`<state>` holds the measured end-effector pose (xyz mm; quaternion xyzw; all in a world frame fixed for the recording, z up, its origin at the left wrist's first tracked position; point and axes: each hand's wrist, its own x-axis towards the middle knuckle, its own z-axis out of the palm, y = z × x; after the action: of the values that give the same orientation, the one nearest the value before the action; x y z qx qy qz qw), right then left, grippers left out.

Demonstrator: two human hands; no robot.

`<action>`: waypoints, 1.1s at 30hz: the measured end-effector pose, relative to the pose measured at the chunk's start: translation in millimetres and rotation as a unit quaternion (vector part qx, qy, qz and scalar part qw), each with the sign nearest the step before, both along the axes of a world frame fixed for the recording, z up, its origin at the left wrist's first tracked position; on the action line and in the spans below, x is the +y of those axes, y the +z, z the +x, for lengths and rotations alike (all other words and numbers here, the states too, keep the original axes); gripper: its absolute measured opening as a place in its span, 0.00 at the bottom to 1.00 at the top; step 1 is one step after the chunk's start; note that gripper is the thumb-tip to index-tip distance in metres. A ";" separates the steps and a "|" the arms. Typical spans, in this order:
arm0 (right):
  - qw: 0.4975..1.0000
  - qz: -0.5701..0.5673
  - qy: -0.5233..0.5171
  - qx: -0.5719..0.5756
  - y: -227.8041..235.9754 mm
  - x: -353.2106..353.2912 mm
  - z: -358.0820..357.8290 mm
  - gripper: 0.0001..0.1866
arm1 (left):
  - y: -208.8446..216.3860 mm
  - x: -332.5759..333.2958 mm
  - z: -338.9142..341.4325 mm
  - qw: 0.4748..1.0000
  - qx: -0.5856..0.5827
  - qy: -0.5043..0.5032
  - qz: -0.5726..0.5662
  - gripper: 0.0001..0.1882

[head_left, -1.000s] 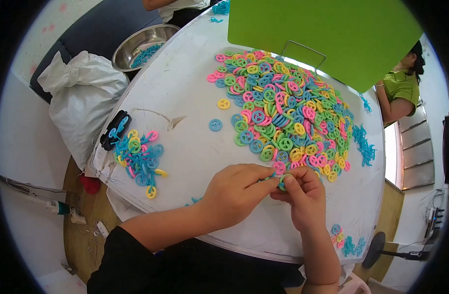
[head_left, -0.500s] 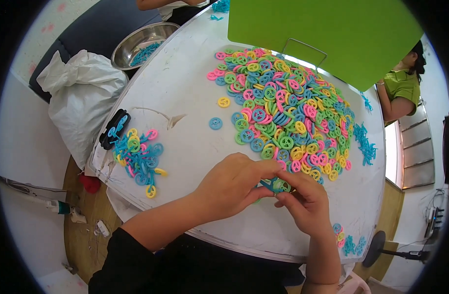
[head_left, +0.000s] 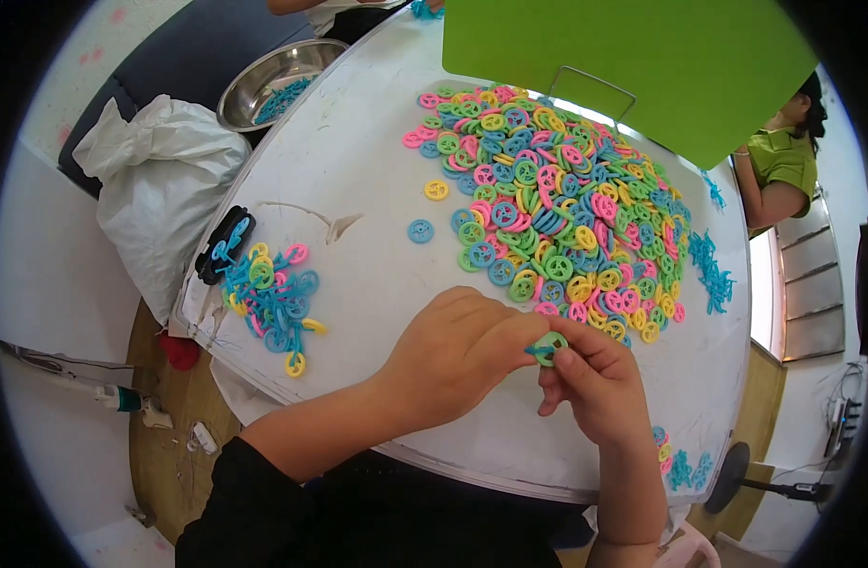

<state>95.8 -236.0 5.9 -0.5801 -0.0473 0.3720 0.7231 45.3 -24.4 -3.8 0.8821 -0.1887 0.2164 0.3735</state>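
Note:
Over the near part of the table, my two hands meet at a small green plastic wheel point(head_left: 553, 339). My right hand point(head_left: 599, 383) pinches the wheel by its rim between thumb and fingers. A bit of a blue plastic piece point(head_left: 536, 351) shows at the wheel's middle; the rest is hidden. My left hand point(head_left: 462, 355) is closed against the wheel's left side, and its fingertips are out of sight. Beyond my hands spreads a large heap of wheels point(head_left: 557, 208) in pink, yellow, green and blue. To the left lies a smaller pile of blue pieces with wheels on them point(head_left: 280, 303).
A black holder point(head_left: 227, 244) stands by the table's left edge. Blue pieces point(head_left: 710, 273) lie on the right; a small mixed cluster point(head_left: 680, 466) is at the near right. A tall green board point(head_left: 623, 66) rises behind the heap. Beyond the left edge are a steel bowl point(head_left: 240, 99) and white sack point(head_left: 164, 189).
The green wheel has turned to face me, and the blue piece, plainer between my hands before, is now mostly hidden. My right hand has shifted slightly right. The view has moved a little.

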 end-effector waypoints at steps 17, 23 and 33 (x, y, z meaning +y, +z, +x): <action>0.690 -0.334 0.030 -0.642 -25.5 22.4 0.2 0.16 | 32.3 152.3 -93.8 0.897 0.039 0.424 0.115 0.11; 0.681 -0.347 0.035 -0.644 -30.0 20.5 -3.4 0.19 | 24.3 124.0 -82.9 0.946 0.053 0.313 -0.058 0.13; 0.689 -0.336 0.033 -0.642 -29.9 23.2 -0.5 0.16 | 19.0 109.8 -78.9 0.961 0.050 0.271 -0.037 0.12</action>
<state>95.4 -212.8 -24.0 -0.8797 -0.3908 -0.0759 0.2601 -33.6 85.4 15.1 0.8954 0.0844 0.2719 0.3425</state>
